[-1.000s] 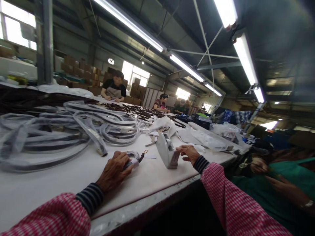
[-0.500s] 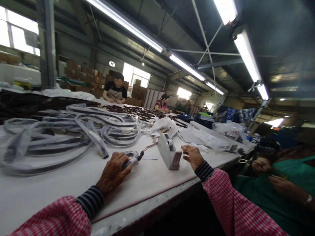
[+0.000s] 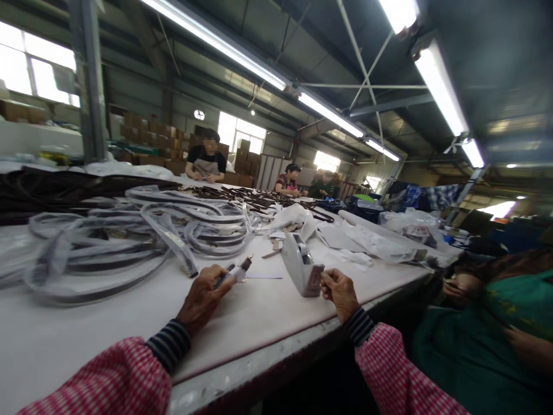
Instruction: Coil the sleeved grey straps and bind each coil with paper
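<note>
My left hand (image 3: 206,297) is closed around a dark belt (image 3: 244,266) in a clear plastic sleeve; its brass-coloured end sticks out past my fingers over the white table. The rest of that belt is mostly hidden by the hand. A grey tape dispenser (image 3: 300,265) stands right of it, its front end toward me. At that front edge my right hand (image 3: 339,288) pinches thumb and fingers together, touching or nearly touching the dispenser. Whatever lies in the pinch is too small to make out.
Several plastic-sleeved belts (image 3: 108,253) lie coiled on the left. Dark straps (image 3: 242,199) cover the table farther back, with crumpled white wrapping (image 3: 294,218) nearer. On the right sits a co-worker in a green apron (image 3: 514,300); other people work across the table. The table's front edge (image 3: 302,358) runs diagonally.
My right hand has moved down to the dispenser's front edge, its fingers drawn closer together. In my left hand the belt's end has turned upward. The view has shifted slightly.
</note>
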The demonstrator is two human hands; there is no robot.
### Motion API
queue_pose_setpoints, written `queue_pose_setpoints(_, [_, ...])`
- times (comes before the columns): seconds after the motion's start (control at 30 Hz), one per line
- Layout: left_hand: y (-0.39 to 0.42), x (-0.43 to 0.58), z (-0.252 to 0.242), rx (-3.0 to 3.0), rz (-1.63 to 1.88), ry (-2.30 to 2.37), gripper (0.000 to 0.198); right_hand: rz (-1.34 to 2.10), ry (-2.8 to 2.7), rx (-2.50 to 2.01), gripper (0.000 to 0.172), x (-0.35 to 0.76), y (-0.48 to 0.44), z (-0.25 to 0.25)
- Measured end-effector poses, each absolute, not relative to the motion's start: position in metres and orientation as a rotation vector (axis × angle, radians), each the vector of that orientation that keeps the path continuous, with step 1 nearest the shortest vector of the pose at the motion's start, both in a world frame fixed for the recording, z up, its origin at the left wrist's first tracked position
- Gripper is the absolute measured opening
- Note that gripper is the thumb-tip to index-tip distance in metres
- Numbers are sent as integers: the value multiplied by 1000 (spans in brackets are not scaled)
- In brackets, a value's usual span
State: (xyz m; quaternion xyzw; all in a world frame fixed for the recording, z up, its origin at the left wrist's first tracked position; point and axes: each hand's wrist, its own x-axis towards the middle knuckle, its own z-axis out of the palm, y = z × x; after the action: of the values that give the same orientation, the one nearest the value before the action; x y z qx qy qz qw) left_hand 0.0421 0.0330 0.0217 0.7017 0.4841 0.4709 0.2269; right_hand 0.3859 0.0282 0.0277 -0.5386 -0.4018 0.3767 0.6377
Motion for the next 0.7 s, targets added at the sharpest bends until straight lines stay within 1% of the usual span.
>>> queue_pose_setpoints(0.2, [31, 47, 23, 1864, 1358, 1358, 36, 835, -1007, -1246, 49, 377, 3, 10])
queue_pose_setpoints(0.37, [30, 49, 20, 1887, 1371, 1363, 32, 1098, -1230, -1026, 41, 296, -1, 29])
queue_pose_setpoints(0.5, [29, 49, 21, 1890, 1365, 1366, 33, 1349, -1269, -929, 44, 237, 13, 49])
queue_pose_setpoints(0.6, [29, 49, 22, 1869, 1378, 1367, 32, 1417, -1272, -963, 47, 220, 21, 49])
queue_pose_setpoints(0.7, [30, 51, 20, 1844, 1395, 1358, 31, 1411, -1264, -999, 49, 217, 27, 44])
